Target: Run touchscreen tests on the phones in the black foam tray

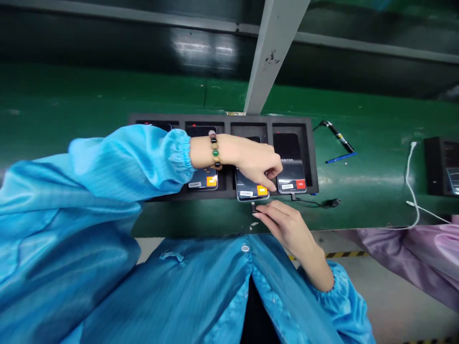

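Observation:
A black tray [226, 128] with several compartments lies on the green bench, with smartphones in it. My left hand [256, 157] reaches across from the left, its fingers curled at the right side of the third smartphone [247, 184]. That phone's lower end juts past the tray's front edge; my hand covers much of its upper part. Just below it, my right hand [287, 224] pinches a small black plug [254, 207], its metal tip pointing at the phone's bottom edge but apart from it. The fourth smartphone [290, 167] has a black cable [311, 202] at its lower edge.
A black pen-like tool [340, 137] and a blue pen [340, 158] lie right of the tray. Farther right are a white cable [409, 184] and another black tray [435, 165]. A grey post [268, 57] stands behind. Someone's pink sleeve [412, 248] shows at right.

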`<state>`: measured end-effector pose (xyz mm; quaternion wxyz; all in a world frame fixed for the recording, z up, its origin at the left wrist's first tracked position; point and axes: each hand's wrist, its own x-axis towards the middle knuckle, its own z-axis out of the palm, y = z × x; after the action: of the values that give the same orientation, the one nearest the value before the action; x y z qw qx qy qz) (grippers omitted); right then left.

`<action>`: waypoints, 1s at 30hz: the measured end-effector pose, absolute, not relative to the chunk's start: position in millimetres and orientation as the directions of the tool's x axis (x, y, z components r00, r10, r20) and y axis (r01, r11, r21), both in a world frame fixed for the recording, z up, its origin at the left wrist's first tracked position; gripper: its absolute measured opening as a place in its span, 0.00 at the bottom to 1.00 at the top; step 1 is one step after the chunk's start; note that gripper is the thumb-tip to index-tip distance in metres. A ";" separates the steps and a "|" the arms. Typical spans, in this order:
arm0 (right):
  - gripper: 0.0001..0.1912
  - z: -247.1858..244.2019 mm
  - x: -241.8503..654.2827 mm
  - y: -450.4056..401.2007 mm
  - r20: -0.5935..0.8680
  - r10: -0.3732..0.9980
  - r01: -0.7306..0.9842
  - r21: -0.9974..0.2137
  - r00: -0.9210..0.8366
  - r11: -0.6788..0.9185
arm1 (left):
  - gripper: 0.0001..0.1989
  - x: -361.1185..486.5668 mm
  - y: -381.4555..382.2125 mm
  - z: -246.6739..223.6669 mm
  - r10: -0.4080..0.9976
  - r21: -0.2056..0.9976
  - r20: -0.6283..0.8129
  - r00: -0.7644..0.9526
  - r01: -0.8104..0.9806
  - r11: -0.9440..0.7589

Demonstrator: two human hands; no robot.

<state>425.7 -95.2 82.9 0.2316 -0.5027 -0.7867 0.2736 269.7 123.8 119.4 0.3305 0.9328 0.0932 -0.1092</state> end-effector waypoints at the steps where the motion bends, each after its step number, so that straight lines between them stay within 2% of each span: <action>1: 0.09 80.2 425.4 -92.4 0.091 0.911 0.677 -0.640 -0.403 0.364 | 0.17 263.6 125.6 116.3 0.142 0.585 -0.195 0.970 0.231 -0.778; 4: 0.11 75.4 427.3 -86.7 0.095 0.896 0.696 -0.596 -0.435 0.401 | 0.21 241.4 136.4 105.5 0.361 0.500 0.015 0.932 0.306 -0.810; 6: 0.11 75.4 429.7 -85.3 0.110 0.890 0.698 -0.582 -0.442 0.418 | 0.23 228.4 143.0 98.1 0.506 0.448 0.040 0.862 0.437 -0.780; 8: 0.10 76.7 431.8 -85.5 0.118 0.886 0.698 -0.572 -0.449 0.430 | 0.25 220.1 145.8 91.6 0.581 0.422 0.001 0.814 0.526 -0.738; 13: 0.10 79.0 434.1 -87.3 0.126 0.875 0.686 -0.573 -0.467 0.448 | 0.26 217.2 142.6 84.6 0.653 0.421 -0.013 0.758 0.596 -0.684; 17: 0.11 78.3 434.2 -86.3 0.120 0.878 0.676 -0.592 -0.464 0.439 | 0.27 219.0 141.4 85.8 0.656 0.413 -0.023 0.754 0.605 -0.680; 30: 0.12 71.7 430.1 -84.1 0.016 0.933 0.657 -0.706 -0.361 0.266 | 0.31 222.2 139.5 95.6 0.687 0.438 -0.087 0.721 0.647 -0.624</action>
<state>430.1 -84.1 71.7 0.2221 -0.5200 -0.7640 0.3107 222.2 139.5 95.6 0.2251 0.9000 0.3706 0.0444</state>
